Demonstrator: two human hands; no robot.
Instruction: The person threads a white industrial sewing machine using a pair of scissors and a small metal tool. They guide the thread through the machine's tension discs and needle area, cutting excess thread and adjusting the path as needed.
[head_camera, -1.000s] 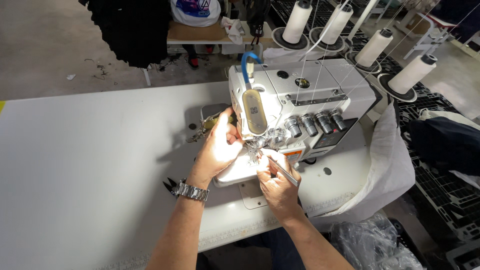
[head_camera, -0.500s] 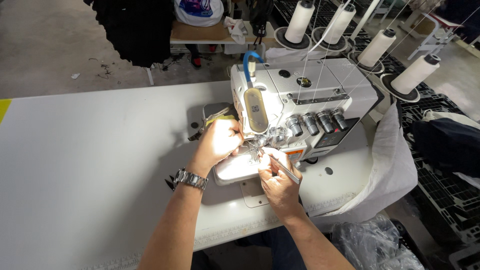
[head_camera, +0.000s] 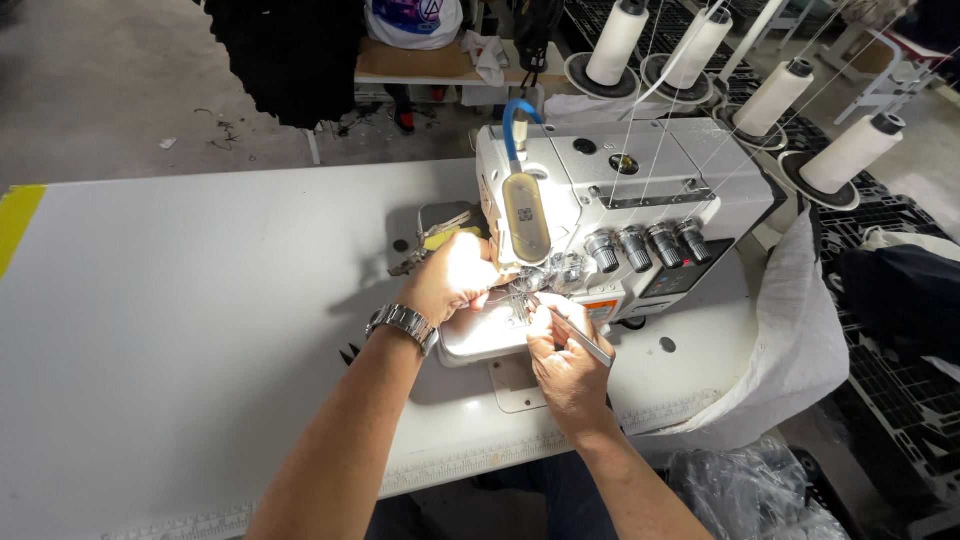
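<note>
The person is wearing a silver metal link-band wristwatch (head_camera: 402, 324) on the left wrist, just behind the left hand (head_camera: 455, 285). Both forearms are showing bare, with no sleeves reaching them. The right hand (head_camera: 566, 366) is wearing no glove or ring that can be made out.

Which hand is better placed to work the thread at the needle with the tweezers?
Right. The right hand holds the tweezers, tips aimed at the needle area. The left hand rests there under the lamp, seemingly steadying.
</note>
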